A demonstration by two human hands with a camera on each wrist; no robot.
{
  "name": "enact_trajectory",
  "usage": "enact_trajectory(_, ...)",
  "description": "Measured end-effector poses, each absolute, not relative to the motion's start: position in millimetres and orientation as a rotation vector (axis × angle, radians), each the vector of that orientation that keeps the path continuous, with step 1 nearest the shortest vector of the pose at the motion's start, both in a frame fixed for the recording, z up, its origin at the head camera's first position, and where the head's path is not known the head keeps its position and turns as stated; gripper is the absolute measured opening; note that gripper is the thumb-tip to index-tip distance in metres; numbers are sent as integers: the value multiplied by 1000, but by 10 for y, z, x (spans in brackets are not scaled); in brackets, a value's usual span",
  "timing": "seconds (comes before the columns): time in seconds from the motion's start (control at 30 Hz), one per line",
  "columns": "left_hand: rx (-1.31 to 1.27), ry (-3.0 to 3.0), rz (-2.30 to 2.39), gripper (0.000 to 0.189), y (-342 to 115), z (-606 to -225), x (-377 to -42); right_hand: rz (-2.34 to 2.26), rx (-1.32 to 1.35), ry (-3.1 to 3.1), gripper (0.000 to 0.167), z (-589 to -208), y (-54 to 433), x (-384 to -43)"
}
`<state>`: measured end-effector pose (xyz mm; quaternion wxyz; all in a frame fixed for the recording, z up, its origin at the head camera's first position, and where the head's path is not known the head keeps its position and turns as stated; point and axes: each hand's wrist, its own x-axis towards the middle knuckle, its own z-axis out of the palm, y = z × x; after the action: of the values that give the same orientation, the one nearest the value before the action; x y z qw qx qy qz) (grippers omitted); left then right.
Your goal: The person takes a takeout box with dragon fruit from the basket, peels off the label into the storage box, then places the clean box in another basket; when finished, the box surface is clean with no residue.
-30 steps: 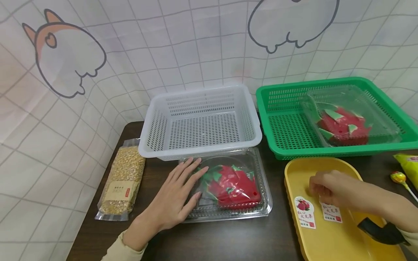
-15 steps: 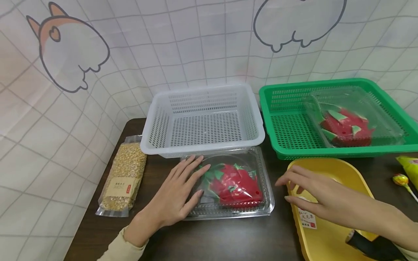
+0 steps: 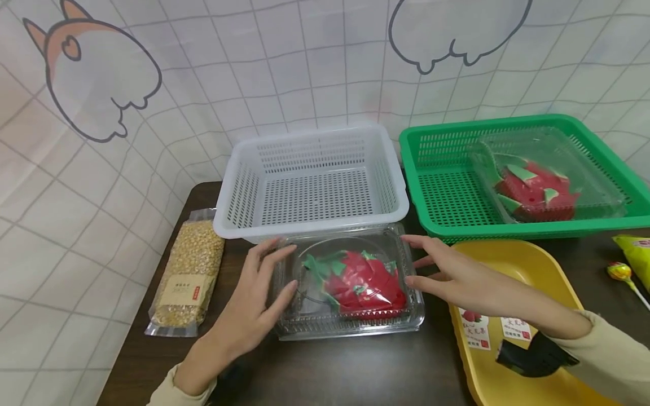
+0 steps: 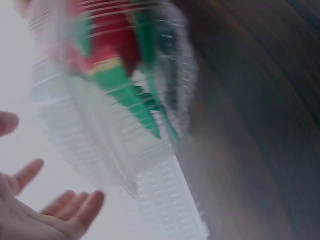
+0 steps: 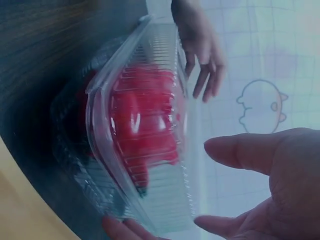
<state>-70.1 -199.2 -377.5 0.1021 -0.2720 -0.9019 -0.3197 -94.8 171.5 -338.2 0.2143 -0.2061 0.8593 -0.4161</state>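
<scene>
A clear plastic clamshell box with a red dragon fruit inside lies on the dark table, its lid down. My left hand is at the box's left side, its fingers loosely bent and spread. In the left wrist view, the fingertips look apart from the box wall. My right hand stands at the box's right edge with thumb and fingers parted. The right wrist view shows two of its fingertips close to the box's lower rim; whether they touch it I cannot tell.
A white basket stands right behind the box. The green basket holds another clear box with dragon fruit. The yellow tray contains two printed labels. A bag of yellow grains lies left, a lollipop right.
My right hand has moved left from the yellow tray to the box's right edge. My left hand has shifted from the box's lid to its left side.
</scene>
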Motion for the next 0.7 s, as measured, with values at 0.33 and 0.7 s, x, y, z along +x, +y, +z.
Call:
enact_trajectory(0.33,-251,-2700,-1657,58,-2085,-3684,-655,-1211,-468,2246,95,-3441,1639,-995)
enact_trajectory(0.7,88,-2763,-2107,67,-2048,-3857,-673,-1222,-390,2070,99,-3677,1746,-1058)
